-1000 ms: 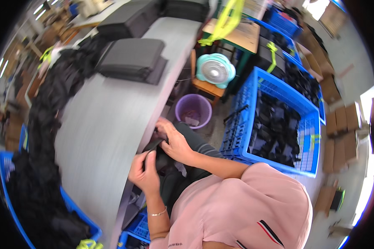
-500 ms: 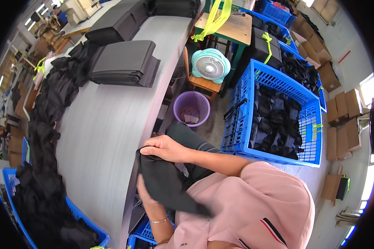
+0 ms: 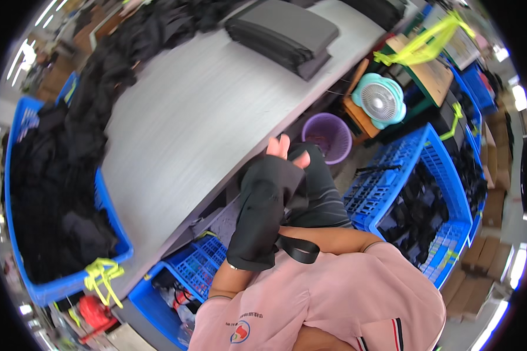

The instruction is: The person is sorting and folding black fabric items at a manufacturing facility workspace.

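Observation:
A black cloth piece (image 3: 260,205), which looks like a bag, covers my left forearm almost from the elbow up. Past its upper end stick the fingers of a hand, apparently my left hand (image 3: 279,147), stretched out with the thumb apart. A black strap loop (image 3: 298,250) hangs from the cloth's lower right side. My right forearm (image 3: 334,237) reaches in from the right and passes behind the cloth. The right hand itself is hidden there, so its fingers cannot be seen. Both arms are over my lap, beside the table edge.
On the grey table (image 3: 175,134) lie a stack of folded black bags (image 3: 284,35) and a heap of black cloth (image 3: 108,76). Blue crates (image 3: 126,251) stand left, below and right (image 3: 386,193). A purple bin (image 3: 328,137) and turquoise fan (image 3: 379,100) stand ahead right.
The view has swung left. The right hand, which gripped the cloth's upper edge, is now behind the cloth. The cloth now covers my left forearm, with fingers showing at its upper end.

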A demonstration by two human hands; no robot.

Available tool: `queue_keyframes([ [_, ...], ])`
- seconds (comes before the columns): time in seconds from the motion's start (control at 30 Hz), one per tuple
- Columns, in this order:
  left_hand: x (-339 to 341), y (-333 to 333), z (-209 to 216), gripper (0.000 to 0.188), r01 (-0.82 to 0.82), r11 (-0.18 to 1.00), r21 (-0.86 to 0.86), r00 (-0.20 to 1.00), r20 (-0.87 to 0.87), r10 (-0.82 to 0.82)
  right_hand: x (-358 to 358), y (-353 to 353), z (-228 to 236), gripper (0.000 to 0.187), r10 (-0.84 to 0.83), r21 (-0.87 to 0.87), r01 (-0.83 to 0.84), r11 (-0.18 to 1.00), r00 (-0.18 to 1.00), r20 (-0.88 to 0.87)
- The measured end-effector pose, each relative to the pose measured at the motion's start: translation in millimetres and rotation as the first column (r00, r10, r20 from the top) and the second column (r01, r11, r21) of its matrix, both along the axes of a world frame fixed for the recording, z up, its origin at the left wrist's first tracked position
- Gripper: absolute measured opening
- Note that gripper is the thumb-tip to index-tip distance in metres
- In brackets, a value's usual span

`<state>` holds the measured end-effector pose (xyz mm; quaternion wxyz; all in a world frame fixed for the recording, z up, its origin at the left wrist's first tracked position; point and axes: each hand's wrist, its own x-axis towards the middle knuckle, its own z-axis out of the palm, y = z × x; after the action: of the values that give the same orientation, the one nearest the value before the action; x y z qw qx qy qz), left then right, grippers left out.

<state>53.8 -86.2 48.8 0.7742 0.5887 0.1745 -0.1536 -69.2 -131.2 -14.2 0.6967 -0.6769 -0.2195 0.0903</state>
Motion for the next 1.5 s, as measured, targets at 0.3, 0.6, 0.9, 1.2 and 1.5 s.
queue_keyframes([
  [0.3, 10, 82, 10, 0.055, -0.441, 0.865, -0.239, 0.897, -0.104, 0.429, 63, -36, 33, 0.022, -0.328, -0.202, 0.261, 0.944, 0.812, -0.484],
  [0.6, -35, 108, -15, 0.054, -0.141, 0.946, 0.293, 0.933, 0.358, 0.028, 76, -48, 108, 0.021, 0.225, 0.182, -0.156, 0.971, 0.852, -0.473],
  [0.9, -57, 70, -35, 0.053, -0.071, 0.526, 0.847, 0.645, 0.442, -0.624, 129, -51, 116, 0.020, -0.175, 0.223, 0.293, 0.930, 0.886, -0.430],
  [1.2, -65, 94, 13, 0.047, -0.157, 0.321, 0.934, 0.530, 0.354, -0.770, 91, -66, 121, 0.038, -0.420, -0.288, 0.583, 0.760, 0.778, 0.466],
  [1.5, -70, 122, -65, 0.045, 0.212, 0.957, 0.197, 0.855, 0.438, -0.279, 102, -71, 118, 0.013, 0.038, -0.317, 0.033, 0.948, 0.975, 0.217],
])
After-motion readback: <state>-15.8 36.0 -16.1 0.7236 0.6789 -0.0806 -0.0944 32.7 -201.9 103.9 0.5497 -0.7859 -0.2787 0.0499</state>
